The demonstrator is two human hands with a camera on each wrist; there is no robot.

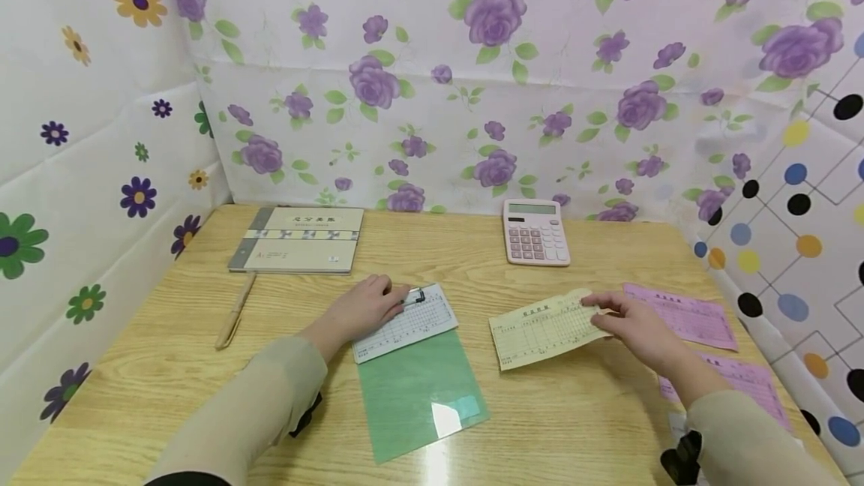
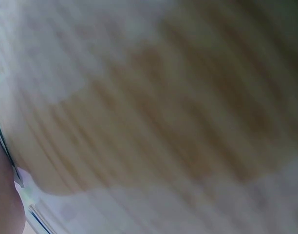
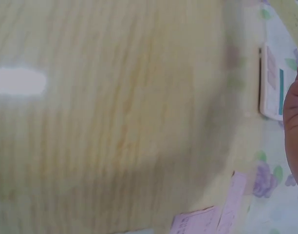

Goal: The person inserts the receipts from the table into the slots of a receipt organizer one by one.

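A translucent green clipboard (image 1: 418, 396) lies on the table with a white printed form (image 1: 412, 328) under its black and silver clip (image 1: 417, 296). My left hand (image 1: 367, 310) holds the clipboard at its upper left, thumb beside the clip; the other fingertips are partly hidden. To the right, my right hand (image 1: 631, 325) pinches the upper right edge of a yellow printed slip (image 1: 547, 328), which bends and is lifted at that side. In the left wrist view only part of the left hand (image 2: 7, 190) shows, beside a thin green edge.
A pink calculator (image 1: 536, 232) lies at the back. Pink printed slips (image 1: 685, 317) lie at the right edge, partly under the right arm. At the back left are a ledger book (image 1: 304, 240) and a thin brown stick-like item (image 1: 236, 311). Patterned cloth encloses the table.
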